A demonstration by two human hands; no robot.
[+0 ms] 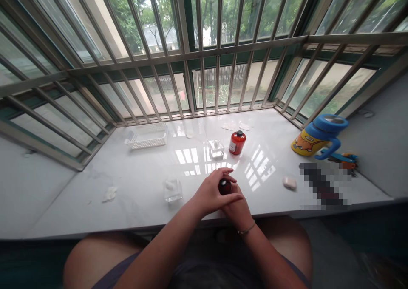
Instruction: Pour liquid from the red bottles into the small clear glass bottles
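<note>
A small dark bottle (225,186) with a rounded, glossy top is between my two hands near the counter's front edge. Curved around its top from the left is my left hand (210,191), thumb on the near side and fingers on the far side. Lower down, my right hand (238,206) is wrapped about the bottle, its fingers mostly hidden behind the left hand. The bottle's lower part is out of sight. Beyond the hands stands a red bottle (237,143) with a black cap, beside a clear square glass container (216,148). Another clear glass container (172,190) is to the left.
A white perforated basket (148,142) lies at the back left of the white counter (134,170). Crumpled tissue (110,194) is at left. On the right are a pinkish-white block (290,183), a blue-and-yellow mug (314,138) and a pixelated dark item (323,185). Window bars (216,85) border the back.
</note>
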